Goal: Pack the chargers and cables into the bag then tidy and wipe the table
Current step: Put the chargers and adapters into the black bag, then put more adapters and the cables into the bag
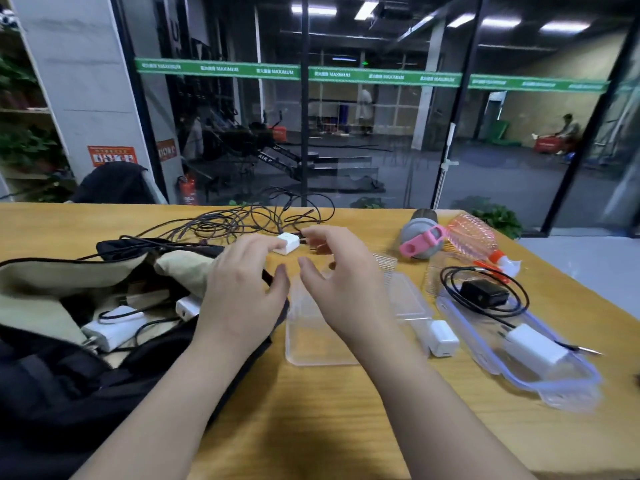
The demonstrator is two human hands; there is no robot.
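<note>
Both hands, left hand (242,292) and right hand (341,282), hover with fingers open, empty; packing continues. Next: grasp white charger (286,243), move to bag (69,341).

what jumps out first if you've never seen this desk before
Two bare hands hover mid-table, left hand and right hand, both holding nothing, just short of a white charger. Behind it sprawls a tangle of black cables; at left an open bag already holds white chargers.
</note>
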